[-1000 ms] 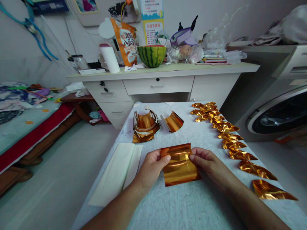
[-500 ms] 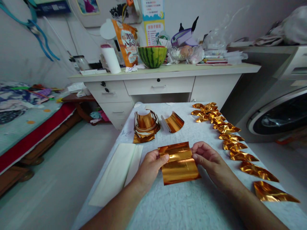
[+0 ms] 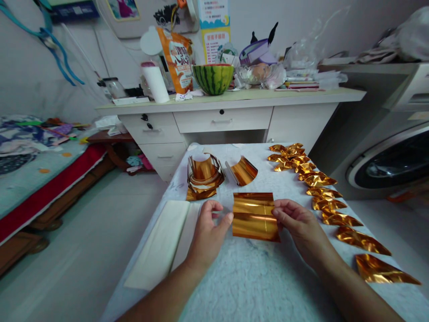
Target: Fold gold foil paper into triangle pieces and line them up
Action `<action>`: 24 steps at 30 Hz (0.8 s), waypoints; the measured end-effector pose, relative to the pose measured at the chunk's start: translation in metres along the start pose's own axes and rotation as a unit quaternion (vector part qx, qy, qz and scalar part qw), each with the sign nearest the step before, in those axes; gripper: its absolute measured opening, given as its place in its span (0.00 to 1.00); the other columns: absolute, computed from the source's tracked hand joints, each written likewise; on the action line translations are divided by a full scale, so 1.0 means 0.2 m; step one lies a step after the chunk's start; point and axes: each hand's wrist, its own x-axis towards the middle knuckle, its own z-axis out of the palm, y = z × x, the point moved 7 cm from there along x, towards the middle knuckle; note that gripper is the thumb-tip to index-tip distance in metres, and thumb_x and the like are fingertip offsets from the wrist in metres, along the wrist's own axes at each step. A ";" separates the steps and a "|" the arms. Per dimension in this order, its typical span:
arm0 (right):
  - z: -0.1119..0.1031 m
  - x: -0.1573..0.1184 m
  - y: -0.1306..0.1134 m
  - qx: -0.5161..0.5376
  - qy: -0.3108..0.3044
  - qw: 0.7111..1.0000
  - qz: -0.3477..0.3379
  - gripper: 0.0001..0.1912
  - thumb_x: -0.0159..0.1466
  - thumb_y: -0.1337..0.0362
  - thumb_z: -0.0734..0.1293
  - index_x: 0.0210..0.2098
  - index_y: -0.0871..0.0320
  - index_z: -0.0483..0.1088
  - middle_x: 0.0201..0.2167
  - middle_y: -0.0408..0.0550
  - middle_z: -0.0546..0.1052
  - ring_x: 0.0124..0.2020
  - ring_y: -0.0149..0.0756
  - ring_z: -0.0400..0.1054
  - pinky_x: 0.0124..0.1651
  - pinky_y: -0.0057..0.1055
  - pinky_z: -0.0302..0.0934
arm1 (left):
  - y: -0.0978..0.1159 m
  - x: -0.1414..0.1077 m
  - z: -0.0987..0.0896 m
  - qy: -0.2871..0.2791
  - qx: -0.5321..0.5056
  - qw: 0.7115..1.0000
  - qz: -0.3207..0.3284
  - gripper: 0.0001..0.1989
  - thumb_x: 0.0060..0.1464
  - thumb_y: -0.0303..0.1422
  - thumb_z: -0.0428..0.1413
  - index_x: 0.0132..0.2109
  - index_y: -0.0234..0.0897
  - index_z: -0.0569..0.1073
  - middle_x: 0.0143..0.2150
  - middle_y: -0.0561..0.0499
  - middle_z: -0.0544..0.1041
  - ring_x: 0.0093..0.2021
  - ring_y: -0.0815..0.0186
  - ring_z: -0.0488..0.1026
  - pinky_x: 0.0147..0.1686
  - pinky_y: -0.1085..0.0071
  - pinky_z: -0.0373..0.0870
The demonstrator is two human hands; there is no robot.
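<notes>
A creased gold foil sheet [image 3: 255, 219] is above the cloth-covered table, its right edge pinched between the thumb and fingers of my right hand [image 3: 298, 228]. At the sheet's left edge is my left hand [image 3: 209, 232], thumb and fingers apart, with nothing held between them. Beyond the hands stand a curled stack of gold foil [image 3: 203, 174] and a single curved foil sheet [image 3: 244, 171]. Folded gold foil pieces [image 3: 331, 218] run in a line down the table's right side. White paper sheets [image 3: 161, 246] lie left of my left hand.
A white desk [image 3: 228, 103] stands behind the table, bearing a cut watermelon [image 3: 213, 79], an orange bag [image 3: 177, 62] and a white roll [image 3: 156, 84]. At the right is a washing machine [image 3: 395, 147]; a bed [image 3: 50, 174] is at the left.
My left hand has let go of the foil sheet and moved slightly left. The sheet has shifted right and turned straighter, still in my right hand.
</notes>
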 end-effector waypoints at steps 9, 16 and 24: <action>0.01 -0.02 -0.01 -0.057 0.032 0.996 -0.053 0.16 0.54 0.52 0.73 0.28 0.57 0.68 0.22 0.40 0.68 0.22 0.28 0.59 0.24 0.26 0.54 | 0.27 -0.21 0.18 -0.166 0.188 0.925 0.286 0.15 0.59 0.28 0.51 0.53 0.39 0.70 0.49 0.45 0.71 0.51 0.57 0.66 0.51 0.60 0.63; 0.13 -0.06 0.00 -0.063 -0.041 0.994 -0.073 0.12 0.58 0.54 0.71 0.32 0.56 0.70 0.27 0.41 0.71 0.26 0.29 0.63 0.30 0.26 0.59 | 0.21 -0.20 0.27 -0.200 0.176 0.936 0.230 0.21 0.58 0.26 0.51 0.59 0.39 0.67 0.53 0.44 0.70 0.54 0.56 0.65 0.56 0.56 0.63; 0.20 -0.10 -0.06 -0.096 -0.110 0.981 -0.123 0.11 0.63 0.55 0.66 0.43 0.50 0.75 0.38 0.47 0.73 0.37 0.36 0.67 0.37 0.30 0.63 | 0.20 -0.16 0.23 -0.157 0.116 0.964 0.182 0.19 0.57 0.27 0.53 0.55 0.40 0.70 0.53 0.45 0.72 0.54 0.57 0.67 0.56 0.58 0.63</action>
